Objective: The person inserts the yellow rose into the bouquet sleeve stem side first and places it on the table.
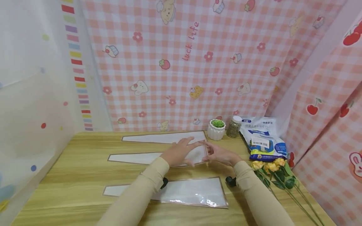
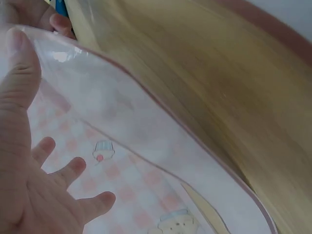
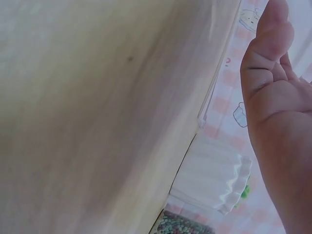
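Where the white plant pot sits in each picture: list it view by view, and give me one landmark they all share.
Head: the white plant pot stands right of centre, just left of the jar.
Left wrist: not in it.
Right wrist: lower right, sideways in the picture with its rim toward the right, above the jar.
Shared landmark: the pink checked cloth, in all three views.

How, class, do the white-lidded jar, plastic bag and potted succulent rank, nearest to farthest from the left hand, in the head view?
1. Potted succulent: beyond the left hand, rightward.
2. White-lidded jar: right of the succulent.
3. Plastic bag: right of the jar.
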{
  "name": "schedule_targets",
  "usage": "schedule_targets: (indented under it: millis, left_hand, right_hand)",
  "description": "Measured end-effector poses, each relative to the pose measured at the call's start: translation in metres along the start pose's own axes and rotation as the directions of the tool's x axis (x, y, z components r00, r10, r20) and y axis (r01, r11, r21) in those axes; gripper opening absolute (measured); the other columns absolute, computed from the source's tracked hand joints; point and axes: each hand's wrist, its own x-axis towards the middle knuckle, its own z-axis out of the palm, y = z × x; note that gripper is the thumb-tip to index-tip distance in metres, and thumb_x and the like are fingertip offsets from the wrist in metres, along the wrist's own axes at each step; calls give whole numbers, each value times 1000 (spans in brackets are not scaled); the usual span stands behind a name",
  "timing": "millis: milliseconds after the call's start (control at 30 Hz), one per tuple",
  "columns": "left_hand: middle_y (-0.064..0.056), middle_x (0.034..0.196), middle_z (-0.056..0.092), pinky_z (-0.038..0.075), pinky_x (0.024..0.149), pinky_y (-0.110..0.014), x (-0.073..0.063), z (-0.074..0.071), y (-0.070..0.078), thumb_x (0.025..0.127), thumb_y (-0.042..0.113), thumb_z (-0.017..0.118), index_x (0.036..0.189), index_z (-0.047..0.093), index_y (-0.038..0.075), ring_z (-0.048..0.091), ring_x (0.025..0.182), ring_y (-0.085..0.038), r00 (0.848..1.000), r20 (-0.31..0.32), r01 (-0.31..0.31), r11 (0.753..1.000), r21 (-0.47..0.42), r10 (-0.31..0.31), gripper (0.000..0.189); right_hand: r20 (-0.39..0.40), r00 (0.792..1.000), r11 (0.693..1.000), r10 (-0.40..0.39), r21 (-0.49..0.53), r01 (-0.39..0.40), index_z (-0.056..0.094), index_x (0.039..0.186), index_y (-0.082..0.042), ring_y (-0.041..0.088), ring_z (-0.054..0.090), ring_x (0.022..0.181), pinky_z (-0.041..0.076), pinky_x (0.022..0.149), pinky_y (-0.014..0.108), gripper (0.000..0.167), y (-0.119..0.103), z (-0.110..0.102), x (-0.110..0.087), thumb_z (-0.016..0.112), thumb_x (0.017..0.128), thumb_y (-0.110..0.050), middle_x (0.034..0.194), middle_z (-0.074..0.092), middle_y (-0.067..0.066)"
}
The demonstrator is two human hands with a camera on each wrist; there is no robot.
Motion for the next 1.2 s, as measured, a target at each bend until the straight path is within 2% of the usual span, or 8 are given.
schedule_targets:
  millis: [233, 400, 567, 700, 867, 1033, 1100, 1200]
  left_hand:
    - [-11, 169, 16, 38, 103, -74, 12, 6, 8, 79, 54, 81, 160, 30, 32, 27, 149, -38, 999, 21, -34, 999, -4, 34, 98]
    - [-10, 170, 9, 34, 104, -76, 16, 9, 10, 79, 55, 81, 160, 29, 36, 24, 148, -48, 999, 34, -29, 1000, 4, 29, 98]
    - [-16, 169, 9, 40, 106, -67, 18, 13, 11, 81, 52, 81, 160, 30, 35, 28, 148, -43, 998, 48, -50, 999, 13, 49, 96]
    - [-21, 167, 10, 46, 105, -59, 19, 15, 10, 83, 50, 81, 159, 31, 34, 36, 143, -44, 997, 58, -55, 998, 24, 54, 92]
    - [-22, 166, 14, 44, 105, -62, 19, 16, 8, 85, 47, 79, 159, 30, 36, 38, 140, -49, 995, 88, -39, 999, -3, 39, 89]
    - [-18, 164, 25, 46, 104, -59, 17, 15, 7, 86, 46, 78, 161, 26, 31, 40, 140, -43, 995, 91, -37, 999, -1, 37, 92]
    - [-17, 160, 33, 49, 102, -55, 16, 14, 6, 86, 45, 78, 161, 27, 27, 43, 136, -39, 996, 72, -51, 999, 14, 50, 93]
    - [-15, 153, 43, 53, 97, -50, 15, 13, 6, 85, 44, 78, 160, 32, 21, 48, 129, -34, 996, 42, -76, 996, 36, 74, 91]
  right_hand:
    - [45, 998, 999, -47, -10, 47, 17, 163, -14, 30, 55, 124, 47, 106, 46, 93, -3, -1, 1, 75, 90, -13, 154, 41, 20]
    - [54, 998, 999, -41, 32, 40, 10, 164, -10, 28, 58, 119, 49, 104, 41, 98, -7, 1, 2, 75, 90, -9, 147, 49, 22]
    - [54, 998, 999, -38, 35, 36, 6, 163, -5, 25, 61, 112, 51, 101, 38, 97, -6, 1, 1, 72, 92, -8, 144, 52, 24]
    - [68, 996, 998, -52, 41, 49, 9, 162, -5, 25, 60, 112, 52, 98, 36, 94, -4, 1, 2, 71, 91, -6, 145, 50, 26]
    - [87, 994, 994, -61, 92, 53, 11, 162, -5, 23, 61, 114, 53, 96, 33, 92, -1, 1, 2, 69, 90, -1, 147, 50, 25]
    - [76, 995, 992, -71, 106, 63, 24, 155, 5, 20, 65, 100, 56, 88, 30, 75, 0, 1, 1, 62, 90, 4, 125, 64, 18]
    - [66, 995, 993, -73, 97, 67, 31, 149, 10, 18, 65, 96, 57, 86, 29, 63, 1, 1, 0, 59, 92, 4, 115, 66, 14]
    - [56, 995, 992, -77, 102, 71, 36, 145, 14, 17, 65, 95, 58, 84, 28, 53, 2, 1, -1, 54, 96, 5, 110, 65, 13]
